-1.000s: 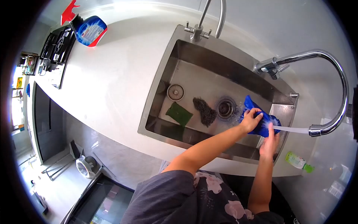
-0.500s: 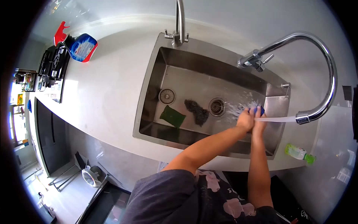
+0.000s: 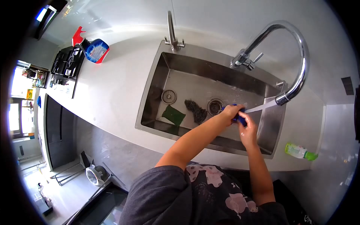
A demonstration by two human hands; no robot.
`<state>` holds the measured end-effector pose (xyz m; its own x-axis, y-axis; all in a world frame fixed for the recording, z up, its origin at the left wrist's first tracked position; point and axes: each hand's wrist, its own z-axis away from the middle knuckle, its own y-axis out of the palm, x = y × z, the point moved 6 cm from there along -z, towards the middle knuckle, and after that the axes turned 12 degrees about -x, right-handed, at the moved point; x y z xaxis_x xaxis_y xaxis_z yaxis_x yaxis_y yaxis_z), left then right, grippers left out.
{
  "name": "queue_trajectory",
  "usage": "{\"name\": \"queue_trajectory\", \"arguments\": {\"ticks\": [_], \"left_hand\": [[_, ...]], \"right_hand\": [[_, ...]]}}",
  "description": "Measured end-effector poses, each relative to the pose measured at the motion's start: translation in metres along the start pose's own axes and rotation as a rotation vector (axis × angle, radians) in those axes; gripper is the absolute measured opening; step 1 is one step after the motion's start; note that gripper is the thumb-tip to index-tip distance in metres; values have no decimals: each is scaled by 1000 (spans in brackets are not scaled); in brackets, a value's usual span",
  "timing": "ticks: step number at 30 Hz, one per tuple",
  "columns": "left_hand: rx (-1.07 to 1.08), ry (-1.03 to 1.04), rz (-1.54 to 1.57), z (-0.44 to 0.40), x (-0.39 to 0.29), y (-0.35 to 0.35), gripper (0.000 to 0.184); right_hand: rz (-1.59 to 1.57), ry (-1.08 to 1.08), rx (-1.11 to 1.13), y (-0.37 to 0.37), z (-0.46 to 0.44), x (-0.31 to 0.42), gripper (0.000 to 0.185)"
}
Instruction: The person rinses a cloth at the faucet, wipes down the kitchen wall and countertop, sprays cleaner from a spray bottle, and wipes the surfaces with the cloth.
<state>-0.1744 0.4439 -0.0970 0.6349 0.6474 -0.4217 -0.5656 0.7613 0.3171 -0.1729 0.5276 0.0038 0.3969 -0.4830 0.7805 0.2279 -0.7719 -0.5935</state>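
Note:
A wet blue cloth (image 3: 240,119) is bunched between my two hands over the sink (image 3: 202,80), just right of the drain (image 3: 215,107). My left hand (image 3: 231,112) grips its upper left part, and my right hand (image 3: 247,129) holds its lower right part. Water runs from the curved faucet (image 3: 282,99) onto the cloth beside my fingers. Left of the drain, a dark mesh scrubber (image 3: 195,111) lies on the sink floor. Beside it is a green scouring pad (image 3: 173,115), below a round metal strainer (image 3: 168,97).
A blue spray bottle with a red trigger (image 3: 96,50) lies on the counter (image 3: 112,80) at the upper left, near a black stove (image 3: 67,63). A smaller tap (image 3: 172,41) stands behind the sink. At the right lies a green-capped bottle (image 3: 298,150).
My hands have moved left towards the drain with the blue cloth. They were pressed together around it and are now slightly apart, with more cloth showing. The camera view has shifted.

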Motion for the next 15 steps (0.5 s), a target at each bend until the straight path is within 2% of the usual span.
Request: {"name": "queue_trajectory", "arguments": {"ticks": [2, 3, 5, 6, 7, 9, 10, 11, 13, 14, 15], "left_hand": [[-84, 202, -131, -23, 4, -11, 35], [-96, 211, -129, -16, 4, -11, 35], [-182, 553, -476, 16, -19, -6, 26], [-151, 651, -583, 33, -25, 1, 31], [-165, 660, -580, 42, -30, 5, 31], [-31, 838, -830, 59, -38, 25, 35], [-56, 935, -908, 62, -40, 30, 31], [-29, 1024, -954, 69, -45, 34, 28], [-86, 1081, -984, 87, -62, 33, 27], [-118, 1085, -986, 87, -68, 28, 27], [-238, 1069, -904, 83, -75, 17, 28]], "right_hand": [[42, 9, 175, -4, 10, 11, 37], [31, 0, 178, -8, 16, 2, 37], [-56, 55, 102, -19, 17, -36, 50], [-10, 100, -2, -28, 12, -50, 57], [-18, 88, 2, -28, 5, -63, 57], [89, -168, 2, -21, -10, -82, 60], [-135, -3, 61, -13, -11, -109, 56], [-155, -23, 71, -15, -17, -111, 56], [-417, 442, 243, -9, -22, -110, 50], [-496, 417, 175, -16, -25, -85, 40], [-509, 403, 194, -13, -26, -82, 40]]}}
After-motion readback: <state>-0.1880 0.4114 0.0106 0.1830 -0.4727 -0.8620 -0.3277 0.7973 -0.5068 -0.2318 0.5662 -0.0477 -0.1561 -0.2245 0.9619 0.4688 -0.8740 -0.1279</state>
